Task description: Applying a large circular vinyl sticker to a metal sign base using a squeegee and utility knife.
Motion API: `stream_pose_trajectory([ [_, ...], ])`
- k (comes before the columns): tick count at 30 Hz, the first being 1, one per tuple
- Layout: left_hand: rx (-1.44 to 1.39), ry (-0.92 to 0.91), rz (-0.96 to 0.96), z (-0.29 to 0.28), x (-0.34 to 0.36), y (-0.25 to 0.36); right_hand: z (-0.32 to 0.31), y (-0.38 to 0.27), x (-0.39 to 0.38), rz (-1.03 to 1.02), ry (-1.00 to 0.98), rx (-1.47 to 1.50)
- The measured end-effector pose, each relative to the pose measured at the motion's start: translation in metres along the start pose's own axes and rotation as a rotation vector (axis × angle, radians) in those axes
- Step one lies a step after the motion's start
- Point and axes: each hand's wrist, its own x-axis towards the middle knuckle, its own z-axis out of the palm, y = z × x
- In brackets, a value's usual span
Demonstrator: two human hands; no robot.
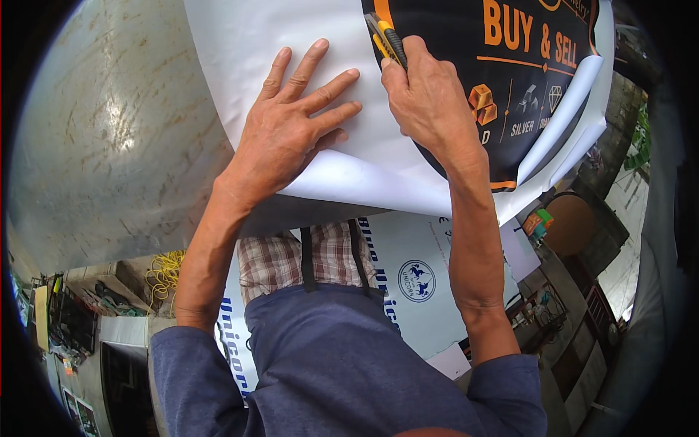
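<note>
A large printed sheet lies on the table, with a white margin (226,44) on the left and a black panel with orange and white print (466,73) on the right. Spread flat with its fingers apart, my left hand (297,120) presses on the white margin. My right hand (429,98) is closed round a yellow and black utility knife (388,42). The knife's front end points away from me, at the orange-edged left border of the black panel. Whether the blade touches the sheet cannot be made out. Near me and at the right, the sheet's edges curl up.
A bare metal tabletop (102,138) stretches to the left. Below the table edge lies a pale blue printed board (415,247). A coil of yellow cord (166,277) sits at the lower left, near assorted tools. A round brown-topped object (571,224) stands at the right.
</note>
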Motion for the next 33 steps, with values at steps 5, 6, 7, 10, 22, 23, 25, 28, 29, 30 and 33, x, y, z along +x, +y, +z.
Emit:
stream_pose_trajectory([
  [5,-0.084,-0.035,0.049,-0.006,-0.027,-0.001,0.004,0.005,0.007,-0.125,0.064,-0.044],
  [6,-0.118,-0.009,0.026,-0.007,-0.031,-0.002,0.007,0.005,0.008,-0.124,0.068,-0.043],
  [7,-0.120,-0.005,0.026,-0.007,-0.035,-0.003,0.009,0.005,0.009,-0.121,0.073,-0.043],
  [10,-0.041,-0.026,0.074,-0.016,-0.039,-0.009,0.013,0.002,0.005,-0.141,0.098,-0.070],
  [22,0.125,0.028,0.008,-0.019,0.009,-0.008,0.022,-0.005,-0.005,-0.177,0.170,-0.123],
  [23,0.156,0.021,-0.018,-0.019,0.012,-0.006,0.021,-0.004,-0.008,-0.183,0.167,-0.135],
  [25,0.180,0.003,-0.008,-0.018,0.013,-0.007,0.020,-0.006,-0.011,-0.158,0.151,-0.143],
  [28,0.182,0.004,-0.015,-0.014,0.015,-0.010,0.020,-0.009,-0.009,-0.133,0.143,-0.150],
  [29,0.184,0.002,-0.020,-0.014,0.015,-0.010,0.020,-0.010,-0.009,-0.129,0.139,-0.151],
  [30,0.186,0.000,-0.025,-0.014,0.014,-0.010,0.020,-0.010,-0.009,-0.128,0.137,-0.151],
  [33,0.187,-0.008,-0.030,-0.015,0.013,-0.011,0.019,-0.013,-0.009,-0.125,0.122,-0.158],
])
